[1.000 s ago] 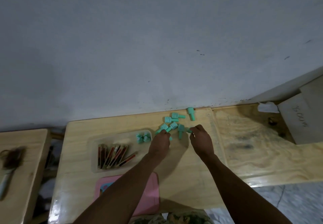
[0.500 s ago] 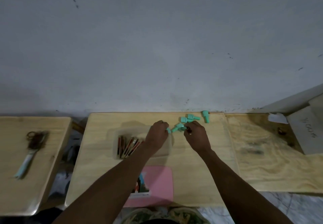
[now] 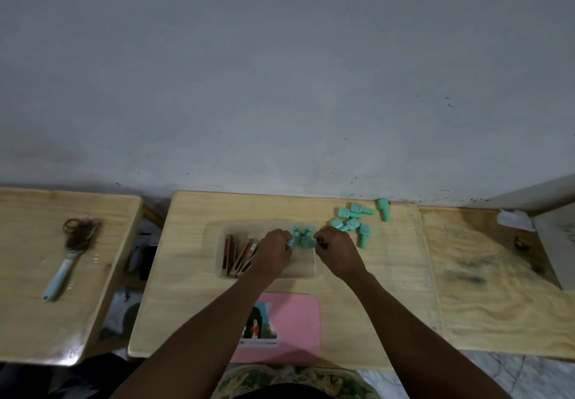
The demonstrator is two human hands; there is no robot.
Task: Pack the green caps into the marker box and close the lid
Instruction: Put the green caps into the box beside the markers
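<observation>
I see my left hand (image 3: 273, 247) and right hand (image 3: 337, 250), both curled, each pinching small green plastic caps (image 3: 300, 238) over the clear plastic marker box (image 3: 306, 269); no writing reads clearly.

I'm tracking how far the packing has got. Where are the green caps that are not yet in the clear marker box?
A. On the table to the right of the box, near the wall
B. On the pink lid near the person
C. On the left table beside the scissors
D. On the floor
A: the loose green caps lie on the wooden table just right of the clear marker box, while both hands work at caps inside it.
</observation>
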